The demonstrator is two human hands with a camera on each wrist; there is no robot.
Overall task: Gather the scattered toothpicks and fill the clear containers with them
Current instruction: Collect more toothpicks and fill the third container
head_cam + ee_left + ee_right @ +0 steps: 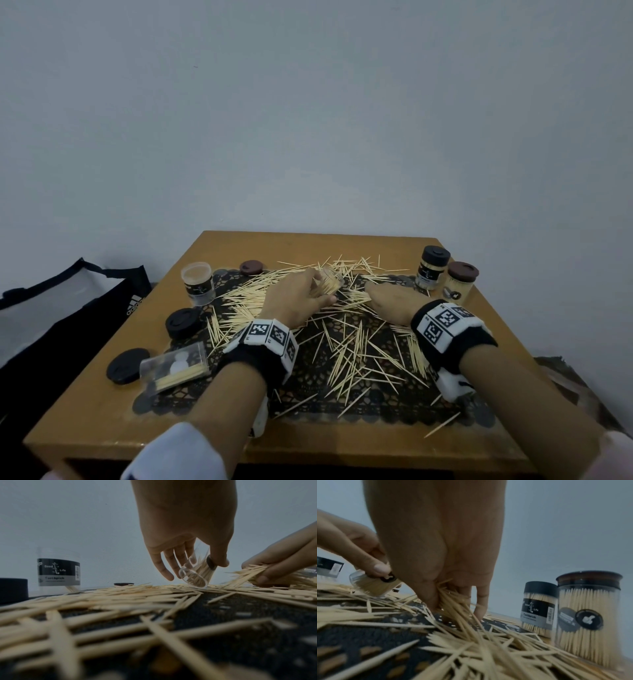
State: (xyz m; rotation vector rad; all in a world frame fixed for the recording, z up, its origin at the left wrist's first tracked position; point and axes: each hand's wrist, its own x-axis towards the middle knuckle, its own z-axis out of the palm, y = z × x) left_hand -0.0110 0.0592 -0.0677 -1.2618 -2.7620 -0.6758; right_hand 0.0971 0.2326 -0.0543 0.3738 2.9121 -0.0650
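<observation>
Left hand: the left hand holds a small clear container tilted, thumb on one side and fingers curled round the other; the bottom rim touches the toothpick heap.
Container content: it is already partly filled with toothpicks, and which end is open I cannot tell for sure.
Right hand: the right hand is closed round a bundle of toothpicks, thumb and fingers pinching it, fingertips down on the black lace mat.
Bundle place: just beside the left thumb, near the tilted container, not yet in it.
Scattered toothpicks: the scattered toothpicks lie all over the mat, under both palms and behind the wrists.
Other containers: an open jar stands well apart beyond the left fingers; two capped full jars stand beyond the right fingers.
Step, as I judge: bringing the bundle into the tilted container.
Risk one: the bundle is fanned and not aligned, so the ends may catch the rim and spill.
Risk two: more tilt may let the sticks inside slide out.
Risk three: the smooth container may slip in this light grip.
</observation>
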